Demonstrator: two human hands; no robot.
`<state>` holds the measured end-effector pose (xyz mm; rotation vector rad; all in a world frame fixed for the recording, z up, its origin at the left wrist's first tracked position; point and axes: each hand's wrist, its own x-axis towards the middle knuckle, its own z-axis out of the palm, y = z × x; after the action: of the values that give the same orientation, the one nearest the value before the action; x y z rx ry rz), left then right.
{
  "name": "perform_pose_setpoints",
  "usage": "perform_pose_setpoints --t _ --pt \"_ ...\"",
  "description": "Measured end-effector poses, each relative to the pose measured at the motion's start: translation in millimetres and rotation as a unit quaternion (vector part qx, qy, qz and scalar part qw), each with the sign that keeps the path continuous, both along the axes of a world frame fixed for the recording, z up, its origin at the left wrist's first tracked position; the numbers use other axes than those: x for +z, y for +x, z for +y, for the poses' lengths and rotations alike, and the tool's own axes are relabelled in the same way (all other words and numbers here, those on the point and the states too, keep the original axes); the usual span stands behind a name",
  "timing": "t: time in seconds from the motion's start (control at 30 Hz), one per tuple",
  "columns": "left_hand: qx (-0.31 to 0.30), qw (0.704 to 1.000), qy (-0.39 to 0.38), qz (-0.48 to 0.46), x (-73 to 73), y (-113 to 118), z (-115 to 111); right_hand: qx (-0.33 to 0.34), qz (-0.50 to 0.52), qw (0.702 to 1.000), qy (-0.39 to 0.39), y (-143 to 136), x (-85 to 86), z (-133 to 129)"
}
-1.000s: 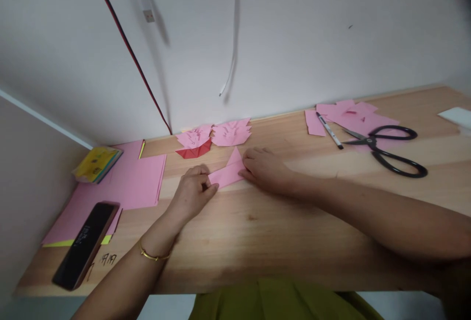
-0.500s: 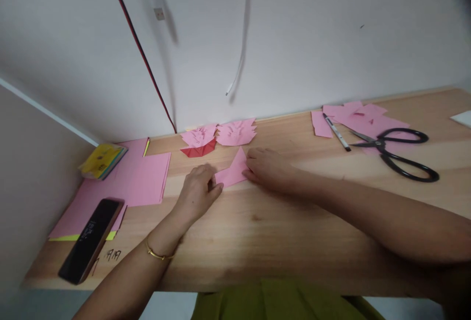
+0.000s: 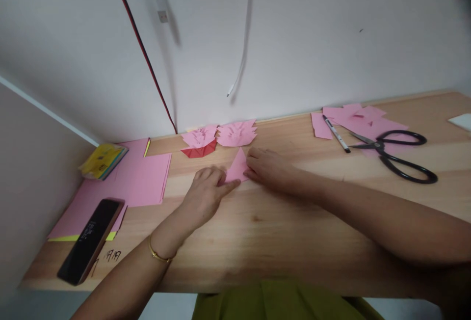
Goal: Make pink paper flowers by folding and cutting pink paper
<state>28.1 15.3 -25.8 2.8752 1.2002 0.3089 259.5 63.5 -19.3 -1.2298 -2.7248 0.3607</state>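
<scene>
A small folded piece of pink paper lies on the wooden table, its pointed tip toward the wall. My left hand grips its left lower edge, thumb stretched along the front and fingers curled behind. On the other side my right hand presses and holds the right edge with bent fingers. Parts of the paper are hidden under both hands. Just behind it sit two pink paper cut-outs with jagged edges, and a red folded paper piece lies in front of the left one.
Pink sheets are stacked at the left, with a yellow packet and a black phone on them. At the right lie black-handled scissors, a pen and pink scraps. Cables hang along the wall.
My left hand has moved right along the paper, toward my right hand. The left strip of the paper that stuck out is now folded in or covered. My right hand stays nearly in place.
</scene>
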Motion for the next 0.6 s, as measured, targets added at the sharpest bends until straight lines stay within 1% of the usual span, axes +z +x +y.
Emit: perform_pose_setpoints --t 0.13,0.2,0.23,0.3,0.37,0.43,0.47,0.6 --pt "-0.003 1.0 -0.006 -0.011 0.7 0 0 -0.023 0.087 0.995 -0.044 12 2.5 2" --pt "-0.004 1.0 -0.01 -0.011 0.1 0 0 -0.022 0.135 0.99 -0.032 17 3.9 2" --pt "-0.006 1.0 -0.01 -0.01 -0.3 -1 0 -0.005 0.146 0.989 -0.014 18 4.2 1" --pt "-0.01 1.0 -0.008 -0.008 -0.9 -1 0 0.064 0.132 0.989 0.02 18 4.0 -1" --pt "-0.012 1.0 -0.005 -0.011 -0.8 -1 0 0.145 0.088 0.985 0.034 15 3.4 -5" --pt "-0.012 1.0 -0.008 -0.015 0.2 0 0 0.193 0.049 0.979 0.034 12 3.5 -10" --pt "-0.013 1.0 -0.01 -0.012 0.9 0 0 0.2 0.035 0.979 0.033 11 4.0 -12" --pt "-0.024 1.0 -0.006 0.015 2.8 -1 1 0.19 0.001 0.981 0.036 13 8.8 -18"
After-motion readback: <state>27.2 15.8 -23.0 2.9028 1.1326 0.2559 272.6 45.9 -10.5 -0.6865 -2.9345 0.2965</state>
